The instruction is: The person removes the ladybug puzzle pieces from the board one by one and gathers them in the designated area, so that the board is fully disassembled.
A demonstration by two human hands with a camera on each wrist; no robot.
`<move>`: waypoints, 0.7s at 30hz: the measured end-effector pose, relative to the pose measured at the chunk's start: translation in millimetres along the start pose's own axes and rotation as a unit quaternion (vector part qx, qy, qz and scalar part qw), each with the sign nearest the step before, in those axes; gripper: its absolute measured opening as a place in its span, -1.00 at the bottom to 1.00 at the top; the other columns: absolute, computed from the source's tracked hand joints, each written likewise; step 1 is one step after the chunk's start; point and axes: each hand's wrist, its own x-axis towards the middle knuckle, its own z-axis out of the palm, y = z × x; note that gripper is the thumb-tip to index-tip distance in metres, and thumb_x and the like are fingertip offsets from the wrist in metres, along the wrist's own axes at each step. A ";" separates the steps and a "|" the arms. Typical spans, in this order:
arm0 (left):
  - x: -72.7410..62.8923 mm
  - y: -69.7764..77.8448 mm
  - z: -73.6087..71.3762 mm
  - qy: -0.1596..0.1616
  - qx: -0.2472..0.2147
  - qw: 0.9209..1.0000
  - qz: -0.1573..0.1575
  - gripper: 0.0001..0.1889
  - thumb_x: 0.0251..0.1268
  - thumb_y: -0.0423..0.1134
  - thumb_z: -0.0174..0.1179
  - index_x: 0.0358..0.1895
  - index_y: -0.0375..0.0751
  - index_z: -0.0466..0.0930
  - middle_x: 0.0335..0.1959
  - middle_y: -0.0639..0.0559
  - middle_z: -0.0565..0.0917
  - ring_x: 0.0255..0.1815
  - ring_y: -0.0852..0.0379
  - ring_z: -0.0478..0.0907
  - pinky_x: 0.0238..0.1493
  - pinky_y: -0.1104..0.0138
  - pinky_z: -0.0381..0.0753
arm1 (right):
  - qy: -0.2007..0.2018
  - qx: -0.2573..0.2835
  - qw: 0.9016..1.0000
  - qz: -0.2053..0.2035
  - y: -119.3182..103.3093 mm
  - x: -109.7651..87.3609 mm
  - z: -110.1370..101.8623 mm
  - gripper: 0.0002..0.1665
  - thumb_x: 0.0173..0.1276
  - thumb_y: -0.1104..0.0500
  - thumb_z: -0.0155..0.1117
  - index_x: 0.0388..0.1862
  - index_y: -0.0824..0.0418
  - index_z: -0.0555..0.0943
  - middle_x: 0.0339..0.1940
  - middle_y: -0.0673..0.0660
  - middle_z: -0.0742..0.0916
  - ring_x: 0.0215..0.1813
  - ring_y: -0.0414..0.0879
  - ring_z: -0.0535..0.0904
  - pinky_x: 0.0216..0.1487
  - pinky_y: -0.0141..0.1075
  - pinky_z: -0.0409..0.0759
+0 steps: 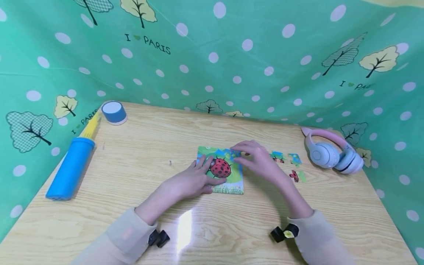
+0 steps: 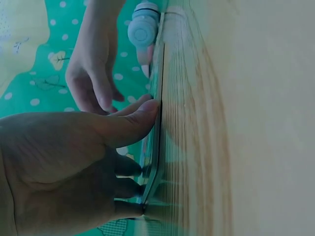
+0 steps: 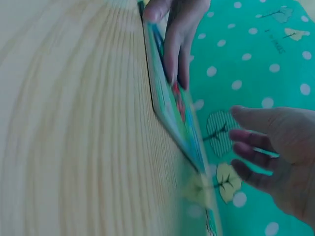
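Note:
A ladybug jigsaw puzzle [image 1: 221, 168] lies flat on the wooden table, its bottom edge showing printed grass. My left hand [image 1: 195, 181] rests on its left part with fingers spread, the fingertips touching the surface. Over the puzzle's top right corner hovers my right hand [image 1: 260, 159]. In the right wrist view, the right hand [image 3: 275, 152] has its thumb and fingers apart, with nothing seen between them. Loose puzzle pieces lie to the right: a blue-topped piece [image 1: 277, 157], a blue and green piece [image 1: 294, 159] and a red piece [image 1: 294, 176] beside a green one [image 1: 302, 176].
Pink and white headphones [image 1: 326, 152] lie at the right side of the table [image 1: 139, 154]. On the left are a blue hand pump [image 1: 71, 167] with a yellow nozzle and a blue and white round container [image 1: 114, 113]. A green dotted cloth [image 1: 232, 70] hangs behind.

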 end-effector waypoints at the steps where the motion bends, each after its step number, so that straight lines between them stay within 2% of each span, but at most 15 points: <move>1: 0.2 -0.1 -0.1 0.000 -0.003 1.000 0.002 -0.49 0.53 -0.03 0.16 0.49 0.35 0.41 0.68 -0.44 -0.15 0.68 -0.51 -0.25 0.64 -0.28 0.01 | -0.015 0.006 1.000 0.011 -2.5 2.4 3.1 -0.54 0.35 0.17 0.48 0.23 0.13 0.71 0.16 0.11 0.78 0.22 0.06 0.66 0.16 0.01 0.70; 6: 0.3 -1.4 -0.1 0.001 -0.002 1.000 0.005 -0.48 0.53 -0.04 0.16 0.49 0.33 0.40 0.67 -0.45 -0.14 0.68 -0.51 -0.25 0.65 -0.24 0.01 | -0.072 0.017 0.996 0.050 -12.2 11.4 17.0 -0.40 0.31 0.08 0.52 0.33 0.12 0.64 0.19 0.11 0.76 0.20 0.03 0.66 0.23 0.01 0.65; 12: -0.1 -2.4 -1.4 0.002 0.005 1.000 0.008 -0.48 0.52 -0.02 0.17 0.49 0.34 0.40 0.67 -0.43 -0.11 0.68 -0.50 -0.24 0.64 -0.25 0.04 | -0.112 -0.011 0.992 0.052 -18.8 14.6 27.5 -0.32 0.29 0.04 0.54 0.38 0.11 0.60 0.20 0.11 0.73 0.20 0.01 0.66 0.20 -0.01 0.66; 17: 0.7 -2.7 -0.7 -0.002 0.013 1.000 0.005 -0.47 0.51 0.01 0.18 0.49 0.37 0.39 0.68 -0.40 -0.10 0.69 -0.47 -0.23 0.65 -0.22 0.04 | -0.116 -0.003 0.990 0.077 -20.9 11.3 30.2 -0.31 0.27 0.06 0.55 0.38 0.08 0.60 0.25 0.12 0.73 0.26 0.03 0.66 0.27 0.02 0.65; 21: 1.5 -3.0 0.2 -0.003 0.015 1.000 0.003 -0.47 0.51 0.03 0.17 0.49 0.39 0.38 0.68 -0.38 -0.10 0.69 -0.46 -0.23 0.65 -0.21 0.04 | -0.108 0.006 0.990 0.088 -21.1 10.7 31.5 -0.34 0.25 0.10 0.57 0.34 0.11 0.63 0.22 0.10 0.76 0.23 0.01 0.69 0.29 0.01 0.65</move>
